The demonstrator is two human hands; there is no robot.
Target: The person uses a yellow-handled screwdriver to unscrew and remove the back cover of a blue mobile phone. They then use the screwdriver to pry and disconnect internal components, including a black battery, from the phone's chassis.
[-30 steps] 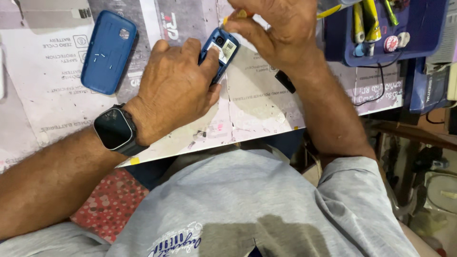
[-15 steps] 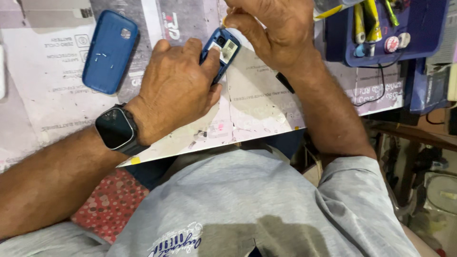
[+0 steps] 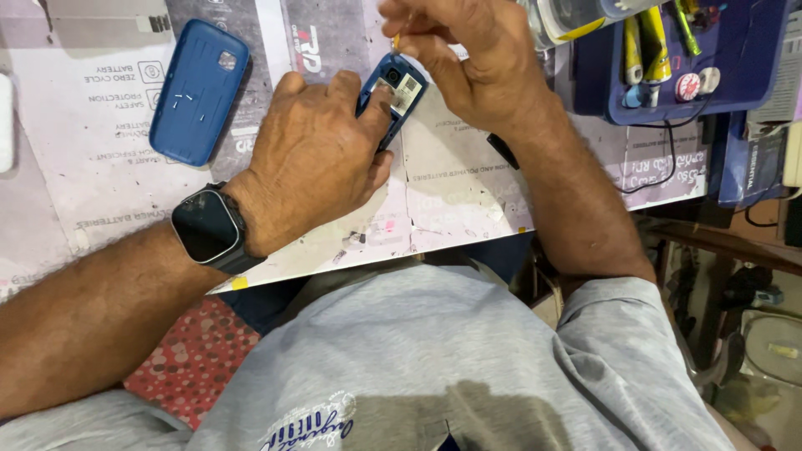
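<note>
My left hand (image 3: 313, 159) grips a small blue phone (image 3: 397, 88) with its back cover off, pressing it against the paper-covered worktable (image 3: 468, 192). A white label and the camera hole show on its open back. My right hand (image 3: 468, 58) is closed around a thin yellow-handled tool (image 3: 396, 40), whose tip meets the phone's top end. The blue back cover (image 3: 199, 92) lies inside-up on the table to the left, apart from both hands. A black smartwatch (image 3: 209, 227) sits on my left wrist.
A blue tray (image 3: 752, 75) at the upper right holds yellow-handled tools and small round items. A black cable (image 3: 660, 171) runs below it. A small dark flat piece (image 3: 501, 150) lies by my right forearm. The table's near edge runs just above my lap.
The view has drifted slightly, and my right hand with the tool has edged up and left over the phone's top. My left hand keeps its grip on the phone.
</note>
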